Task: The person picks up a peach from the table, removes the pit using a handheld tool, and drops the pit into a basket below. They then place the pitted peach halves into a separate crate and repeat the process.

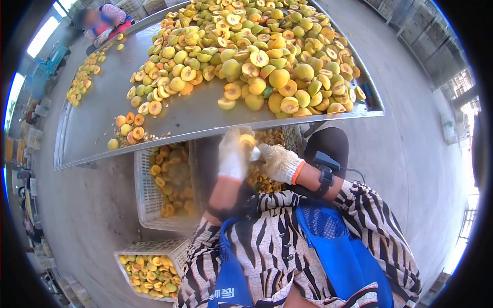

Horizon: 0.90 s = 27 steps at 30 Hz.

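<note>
My left hand (232,156), in a white knit glove and slightly blurred, is closed around a yellow peach half (247,141) just below the table's near edge. Close beside it, my right hand (280,163), gloved the same way, grips a small pale tool (255,153) whose tip meets or nearly meets the fruit. The tool's exact kind is not clear. Beyond both hands, a large heap of halved peaches (258,58) covers much of the metal table (205,117). Below them, a container of small brownish pieces (264,179) is partly hidden by my hands.
A white crate (145,177) of peach halves stands left of my legs, and another crate (123,255) of halves sits nearer. A few halves and pits (134,128) lie at the table's near left. Another person (105,23) is at the far left corner.
</note>
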Tool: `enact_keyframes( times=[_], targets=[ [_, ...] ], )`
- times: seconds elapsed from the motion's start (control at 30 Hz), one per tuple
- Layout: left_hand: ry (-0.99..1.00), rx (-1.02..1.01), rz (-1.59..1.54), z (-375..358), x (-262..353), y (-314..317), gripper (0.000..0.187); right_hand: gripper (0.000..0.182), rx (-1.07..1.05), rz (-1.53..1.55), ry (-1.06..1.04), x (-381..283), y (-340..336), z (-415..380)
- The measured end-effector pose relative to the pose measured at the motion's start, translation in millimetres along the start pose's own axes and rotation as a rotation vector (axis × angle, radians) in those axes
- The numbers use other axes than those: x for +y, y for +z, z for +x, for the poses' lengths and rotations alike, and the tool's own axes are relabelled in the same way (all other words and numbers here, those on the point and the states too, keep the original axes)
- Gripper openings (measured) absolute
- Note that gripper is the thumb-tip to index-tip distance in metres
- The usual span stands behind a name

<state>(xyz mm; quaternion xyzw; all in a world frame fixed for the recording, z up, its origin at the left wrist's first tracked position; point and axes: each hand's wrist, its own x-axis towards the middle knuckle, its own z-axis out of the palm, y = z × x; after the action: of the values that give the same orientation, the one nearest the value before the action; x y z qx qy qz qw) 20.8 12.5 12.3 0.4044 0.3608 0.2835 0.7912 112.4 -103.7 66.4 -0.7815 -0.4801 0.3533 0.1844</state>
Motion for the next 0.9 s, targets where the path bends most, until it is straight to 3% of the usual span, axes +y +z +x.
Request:
enact_keyframes(
  times=[0.27,0.33,0.4,0.5,0.53,0.63,0.7,0.77,0.9],
  targets=[
    [-0.087,0.013,0.173,-7.8,-14.7,6.6,0.027,0.032,0.030,-0.072,-0.021,46.6,26.7,3.7],
    [-0.067,0.028,0.147,-7.5,-18.9,12.7,0.026,0.034,0.031,-0.054,-0.144,52.7,32.8,3.2],
    [-0.009,0.047,0.093,-9.0,-23.3,14.2,0.026,0.036,0.029,0.021,-0.098,50.9,34.9,2.6],
    [0.069,0.021,0.257,-13.8,-17.3,18.0,0.026,0.029,0.017,0.003,0.021,53.9,31.9,5.4],
    [0.054,0.018,0.221,-15.8,-15.0,21.3,0.026,0.023,0.015,-0.043,0.007,60.0,36.7,8.4],
    [0.100,0.083,0.209,-10.7,-30.0,21.1,0.025,0.026,0.151,0.244,-0.049,55.5,61.5,2.5],
    [0.077,0.149,0.179,-14.0,-33.2,25.8,0.021,0.029,0.137,0.240,-0.091,70.5,76.2,17.3],
    [0.116,0.056,0.018,-7.7,-37.8,18.3,0.020,0.029,0.076,0.342,-0.003,58.9,50.0,4.8],
    [0.099,0.013,0.118,-10.9,-24.6,23.3,0.021,0.029,0.101,0.209,0.050,60.2,51.1,8.3]
  ],
)
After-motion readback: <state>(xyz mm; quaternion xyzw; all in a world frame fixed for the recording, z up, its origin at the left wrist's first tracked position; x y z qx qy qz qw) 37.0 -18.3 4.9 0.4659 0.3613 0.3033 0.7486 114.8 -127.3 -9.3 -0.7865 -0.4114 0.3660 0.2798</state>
